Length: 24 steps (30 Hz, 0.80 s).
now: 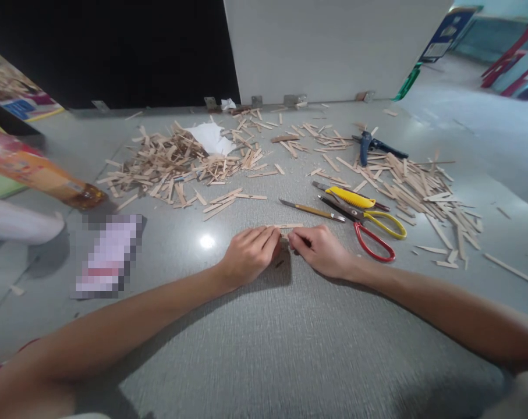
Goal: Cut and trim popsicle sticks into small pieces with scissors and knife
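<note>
Near the middle of the grey surface, my left hand (251, 253) has its fingers pressed together on a small wooden piece (290, 226). My right hand (319, 249) is closed in a pinch at the right end of the piece, close to the left fingertips. Part of the piece is hidden by the fingers. Just beyond the right hand lie a thin craft knife (311, 210), a yellow cutter (351, 197), scissors with yellow handles (385, 224) and a red-handled tool (374, 242).
Heaps of thin wood strips lie at the back left (159, 166) and right (425, 189). White paper (211, 138) rests on the left heap. A dark blue tool (365, 148) is at the back right. At left are a bottle (41, 171) and a blurred-out purple item (110, 247).
</note>
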{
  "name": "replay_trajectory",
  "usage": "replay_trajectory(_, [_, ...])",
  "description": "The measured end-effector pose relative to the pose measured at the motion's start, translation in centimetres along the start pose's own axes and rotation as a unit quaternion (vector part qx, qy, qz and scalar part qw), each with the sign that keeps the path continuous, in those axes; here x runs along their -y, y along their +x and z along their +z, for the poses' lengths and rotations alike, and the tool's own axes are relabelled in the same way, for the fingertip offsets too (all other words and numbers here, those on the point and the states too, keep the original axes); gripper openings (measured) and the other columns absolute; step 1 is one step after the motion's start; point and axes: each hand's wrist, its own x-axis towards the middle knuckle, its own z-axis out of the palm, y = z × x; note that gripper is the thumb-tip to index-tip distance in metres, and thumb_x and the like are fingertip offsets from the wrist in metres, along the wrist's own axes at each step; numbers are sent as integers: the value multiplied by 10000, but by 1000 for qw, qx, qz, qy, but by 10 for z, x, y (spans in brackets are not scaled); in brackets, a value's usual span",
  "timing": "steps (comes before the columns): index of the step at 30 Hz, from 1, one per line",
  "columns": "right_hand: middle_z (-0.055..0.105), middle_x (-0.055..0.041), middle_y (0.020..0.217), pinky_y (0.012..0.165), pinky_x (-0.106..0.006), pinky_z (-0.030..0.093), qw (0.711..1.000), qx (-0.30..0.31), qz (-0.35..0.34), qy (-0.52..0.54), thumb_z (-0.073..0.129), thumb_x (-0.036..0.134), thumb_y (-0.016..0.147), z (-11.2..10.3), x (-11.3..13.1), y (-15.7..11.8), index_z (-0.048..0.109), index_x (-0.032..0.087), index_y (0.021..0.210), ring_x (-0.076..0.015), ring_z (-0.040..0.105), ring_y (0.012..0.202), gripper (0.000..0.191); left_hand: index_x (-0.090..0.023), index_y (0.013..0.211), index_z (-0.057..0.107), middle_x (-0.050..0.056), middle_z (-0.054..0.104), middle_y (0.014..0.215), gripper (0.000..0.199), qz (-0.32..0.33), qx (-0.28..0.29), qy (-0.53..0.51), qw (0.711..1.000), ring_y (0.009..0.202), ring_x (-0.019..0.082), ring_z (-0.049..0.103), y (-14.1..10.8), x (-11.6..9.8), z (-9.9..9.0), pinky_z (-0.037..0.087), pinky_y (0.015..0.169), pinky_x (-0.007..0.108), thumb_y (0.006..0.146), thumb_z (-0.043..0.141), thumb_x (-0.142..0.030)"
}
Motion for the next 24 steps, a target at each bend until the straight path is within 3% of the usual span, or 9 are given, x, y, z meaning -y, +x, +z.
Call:
replay_trajectory(6, [519, 16, 618, 605, -301, 346, 1000, 6, -14, -7, 451, 282, 1048, 0, -2, 0, 475, 239, 675, -137, 430, 580, 377, -71, 1078, 792, 172, 861, 991, 232, -2, 6, -14, 1000, 857, 286, 853, -3, 0, 0, 691, 719, 365, 1078, 561, -95])
replay_trajectory(12, [517, 15, 615, 604, -300, 340, 1000, 8, -22, -11, 454, 277, 1052, 0, -3, 0, 481, 239, 675, -140, 429, 577, 380, -114, 1204, 783, 175, 854, 1126, 254, -16, 37, -42, 998, 998, 298, 849, -10, 1, 0, 703, 798, 381, 1074, 565, -99])
replay_trajectory(18, [450, 36, 586, 587, -300, 315, 1000, 12, -27, -10, 462, 284, 1035, 0, -1, 0, 432, 248, 660, -135, 362, 561, 378, -97, 986, 776, 133, 839, 900, 248, 4, 27, 18, 999, 775, 243, 822, -2, -4, -4, 653, 647, 313, 1066, 543, -72])
replay_trajectory(24, [423, 39, 581, 580, -293, 313, 1000, 8, -21, -14, 474, 311, 1041, 2, -2, 1, 429, 243, 633, -133, 347, 576, 415, -118, 975, 775, 124, 820, 865, 242, -40, 35, -20, 998, 752, 243, 809, -6, -7, -3, 637, 618, 301, 1063, 550, -99])
